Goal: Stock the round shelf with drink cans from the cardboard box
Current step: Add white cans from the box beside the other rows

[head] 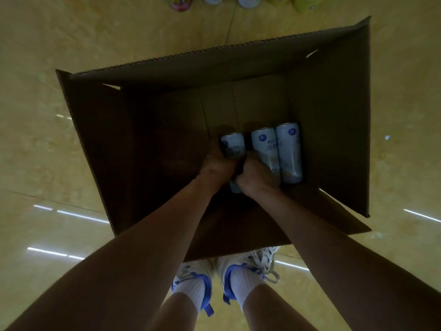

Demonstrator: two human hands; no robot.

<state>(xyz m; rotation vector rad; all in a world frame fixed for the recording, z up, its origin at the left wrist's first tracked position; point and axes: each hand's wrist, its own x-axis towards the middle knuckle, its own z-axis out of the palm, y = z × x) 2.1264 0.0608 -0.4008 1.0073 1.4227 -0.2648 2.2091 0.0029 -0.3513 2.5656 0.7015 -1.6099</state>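
Looking straight down into the cardboard box (329,103), flaps open, sitting on a shiny yellowish tile floor (71,44). I count three pale drink cans, all lying on their sides on the box bottom, side by side, over by the right wall and closer to the near wall than the far one.

The left hand (216,167) is wrapped around the left can (233,144), fingers curled over it. The right hand (256,179) is clamped on the lower end of the middle can (265,146). The right can (290,154) is untouched, snug against the middle one and just beside the right wall. The two hands are practically touching, and they hide the lower halves of both held cans.

The rest of the box bottom is dark bare cardboard. Two white-and-blue sneakers (248,263) poke out under the near flap. Along the far edge of the floor there's a row of five colourful rounded things (307,3), cut off, can't tell what.
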